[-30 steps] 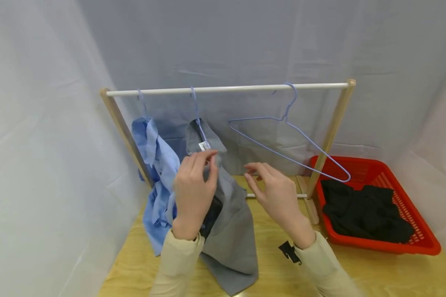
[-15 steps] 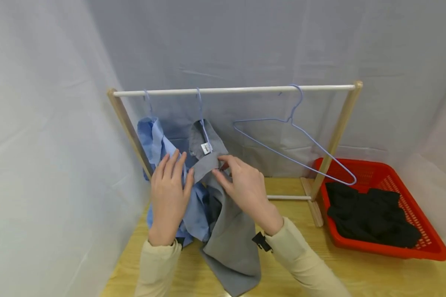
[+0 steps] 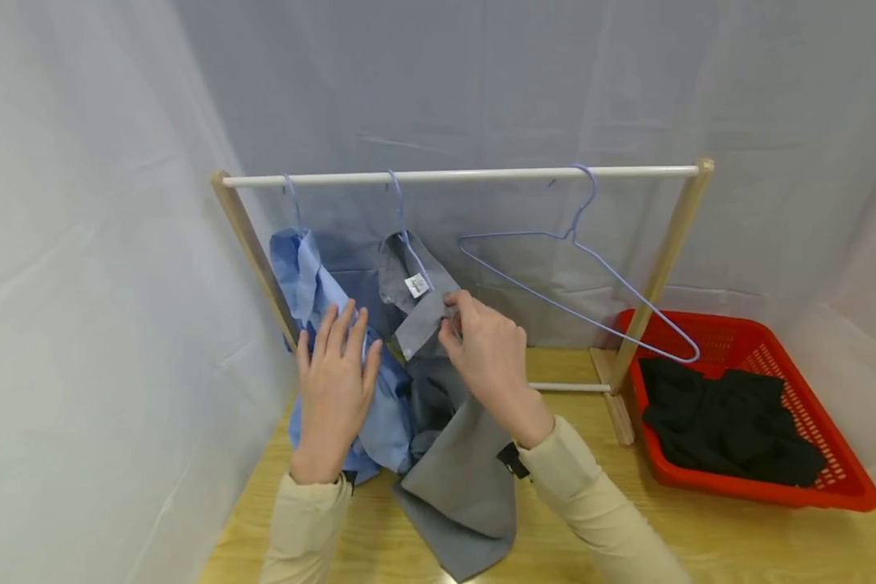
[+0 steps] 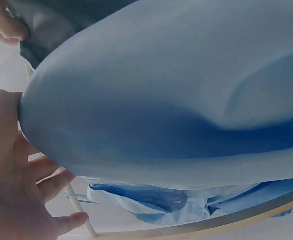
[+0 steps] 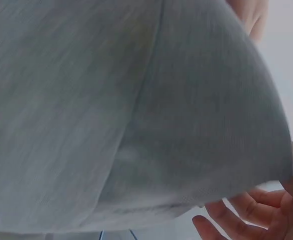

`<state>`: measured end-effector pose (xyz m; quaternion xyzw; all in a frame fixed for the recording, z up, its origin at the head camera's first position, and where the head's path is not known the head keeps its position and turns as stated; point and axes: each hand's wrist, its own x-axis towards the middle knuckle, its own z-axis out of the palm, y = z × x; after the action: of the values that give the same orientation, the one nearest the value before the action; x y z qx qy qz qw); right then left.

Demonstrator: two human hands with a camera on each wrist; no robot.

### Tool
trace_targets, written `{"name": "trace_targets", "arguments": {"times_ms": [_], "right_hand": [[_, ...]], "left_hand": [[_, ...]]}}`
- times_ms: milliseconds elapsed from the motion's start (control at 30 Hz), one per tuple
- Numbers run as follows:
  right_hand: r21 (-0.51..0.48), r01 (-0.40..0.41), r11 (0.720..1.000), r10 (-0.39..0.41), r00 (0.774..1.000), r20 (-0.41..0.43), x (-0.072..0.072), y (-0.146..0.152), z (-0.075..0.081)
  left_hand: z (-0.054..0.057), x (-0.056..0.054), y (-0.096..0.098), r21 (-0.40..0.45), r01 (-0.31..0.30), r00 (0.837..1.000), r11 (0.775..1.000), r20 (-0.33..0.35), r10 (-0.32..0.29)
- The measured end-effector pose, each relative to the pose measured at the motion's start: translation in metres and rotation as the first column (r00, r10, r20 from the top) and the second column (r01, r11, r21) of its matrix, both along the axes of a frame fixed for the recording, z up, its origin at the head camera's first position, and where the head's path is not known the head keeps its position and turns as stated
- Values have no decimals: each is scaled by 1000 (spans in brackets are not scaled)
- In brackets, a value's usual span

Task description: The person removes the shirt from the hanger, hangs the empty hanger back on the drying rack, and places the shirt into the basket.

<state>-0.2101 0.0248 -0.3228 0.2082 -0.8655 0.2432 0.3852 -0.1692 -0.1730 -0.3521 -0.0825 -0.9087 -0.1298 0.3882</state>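
Observation:
My left hand lies with spread, straight fingers against the light blue shirt, which hangs at the left of the rack. In the left wrist view, blue cloth bulges in front of that hand. My right hand pinches the front edge of the grey shirt just below its collar, between thumb and fingers. A collar flap slants down to the left from those fingertips, near a white label. The right wrist view is mostly filled by grey fabric.
Both shirts hang on thin purple hangers from a white rail with wooden legs. A bare hanger hangs at the right. Beside the right leg stands a red basket with black clothing. The wooden table carries everything.
My left hand has moved left onto the blue shirt. My right hand has moved left, taken hold of the grey shirt below its collar and drawn it slightly right.

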Motion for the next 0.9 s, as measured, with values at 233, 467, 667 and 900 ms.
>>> {"name": "trace_targets", "arguments": {"times_ms": [233,467,667,900], "right_hand": [[-61,85,994,-92,989,-116,-10,7,-4],[-87,62,994,-76,983,-169,-10,26,4],[-116,-4,993,-15,987,-157,0,49,6],[-155,-97,983,78,989,-126,10,81,-7]], "left_hand": [[-1,1,-2,1,-2,1000,1000,27,2],[-2,1,-3,8,3,1000,1000,28,-3],[-3,1,-4,20,4,1000,1000,28,-5],[-2,2,-6,30,7,999,1000,45,-9]]}}
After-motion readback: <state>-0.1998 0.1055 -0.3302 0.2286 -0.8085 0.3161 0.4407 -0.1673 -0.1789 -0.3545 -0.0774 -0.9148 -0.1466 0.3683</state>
